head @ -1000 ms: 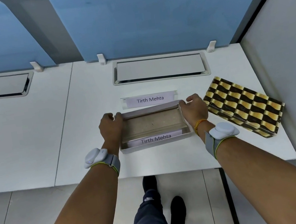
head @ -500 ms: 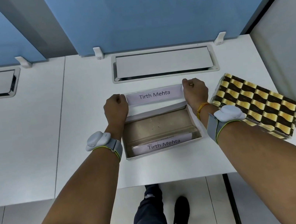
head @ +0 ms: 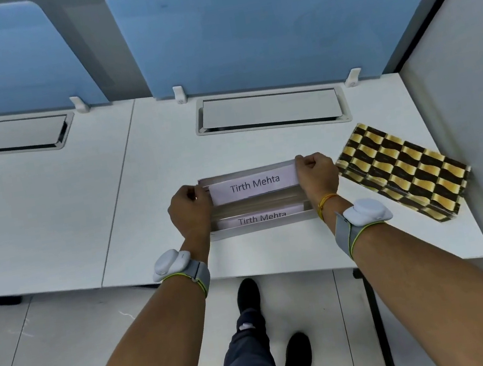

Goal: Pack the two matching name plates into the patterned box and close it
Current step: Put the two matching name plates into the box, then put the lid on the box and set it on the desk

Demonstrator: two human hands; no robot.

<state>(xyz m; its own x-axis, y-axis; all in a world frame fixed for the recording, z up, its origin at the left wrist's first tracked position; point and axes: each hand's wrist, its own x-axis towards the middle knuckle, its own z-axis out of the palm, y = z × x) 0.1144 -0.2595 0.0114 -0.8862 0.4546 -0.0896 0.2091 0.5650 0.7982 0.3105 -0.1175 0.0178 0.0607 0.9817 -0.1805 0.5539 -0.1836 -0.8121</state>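
An open pale box tray (head: 260, 227) sits on the white desk near its front edge. One name plate (head: 261, 217) printed "Tirth Mehta" lies inside along the near wall. A second matching name plate (head: 253, 184) is held over the tray's far half, tilted toward me. My left hand (head: 189, 208) pinches its left end and my right hand (head: 318, 175) pinches its right end. The box's black-and-gold patterned lid (head: 403, 171) lies flat on the desk to the right, apart from the tray.
A grey cable hatch (head: 271, 108) is set into the desk behind the tray. Blue divider panels (head: 272, 23) stand along the desk's back edge and a grey wall (head: 471, 83) closes the right side. My legs and shoes show below the desk edge.
Both hands left the tray's sides, gripped the ends of the far name plate on the desk, and have brought it back over the tray's far half.
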